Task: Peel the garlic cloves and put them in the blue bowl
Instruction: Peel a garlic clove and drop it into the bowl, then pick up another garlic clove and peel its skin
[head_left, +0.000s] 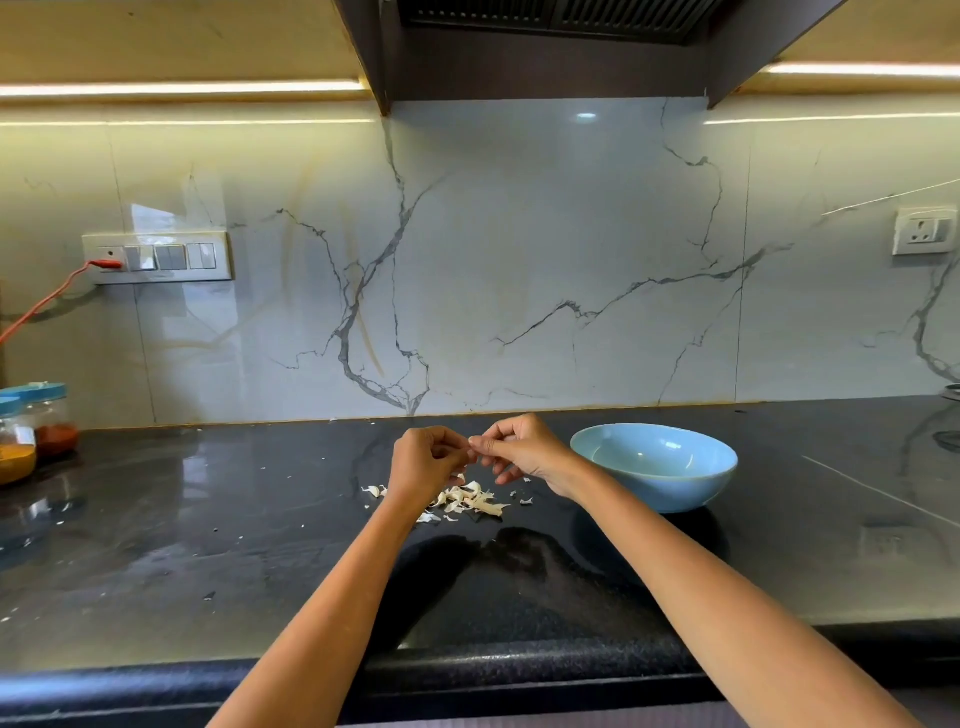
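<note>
My left hand (426, 460) and my right hand (519, 449) meet above the black counter, fingertips together. Between them they pinch something small, a garlic clove (471, 453) almost wholly hidden by the fingers. Below the hands lies a heap of pale garlic skins and cloves (470, 501) on the counter. The blue bowl (655, 467) stands just right of my right hand, upright; I cannot see anything inside it from this angle.
Two spice jars (31, 431) with blue lids stand at the far left by the wall. A switch panel (156, 257) with a red cable sits on the marble backsplash. Small skin flakes dot the counter (208, 545). The counter's front edge runs below my forearms.
</note>
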